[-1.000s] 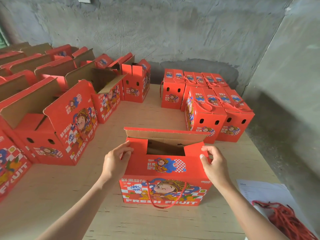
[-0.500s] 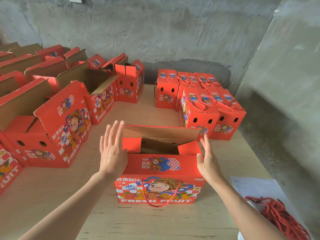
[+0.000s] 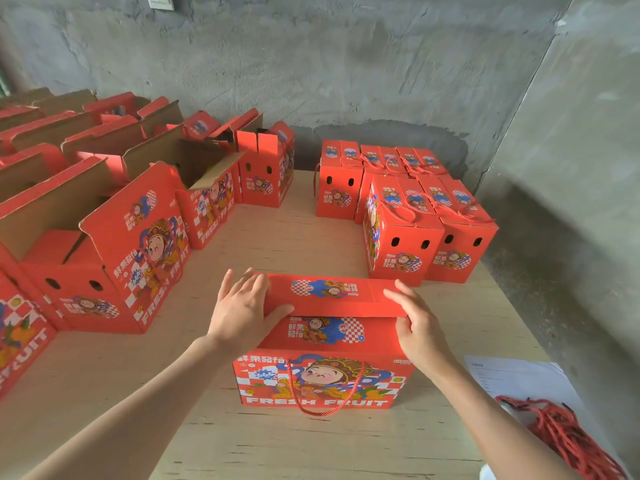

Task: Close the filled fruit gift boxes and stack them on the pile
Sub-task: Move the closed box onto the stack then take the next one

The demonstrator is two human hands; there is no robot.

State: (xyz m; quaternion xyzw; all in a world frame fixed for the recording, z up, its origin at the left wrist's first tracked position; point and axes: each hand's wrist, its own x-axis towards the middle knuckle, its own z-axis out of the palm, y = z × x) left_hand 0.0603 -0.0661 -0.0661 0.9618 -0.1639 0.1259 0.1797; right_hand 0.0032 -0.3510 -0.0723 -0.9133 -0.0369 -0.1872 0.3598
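Near the front edge of the tabletop (image 3: 277, 237), pressing the top flap (image 3: 329, 294) down over the fruit gift box (image 3: 325, 375) with left grip (image 3: 242, 313) and right grip (image 3: 415, 327) flat-fingered, clasping nothing; next, probably tucking it shut, then carrying to the far-right-corner pile (image 3: 408, 216).

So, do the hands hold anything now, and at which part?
Nothing is gripped: the left hand and right hand press with straight fingers on the two ends of the top flap of the gift box.
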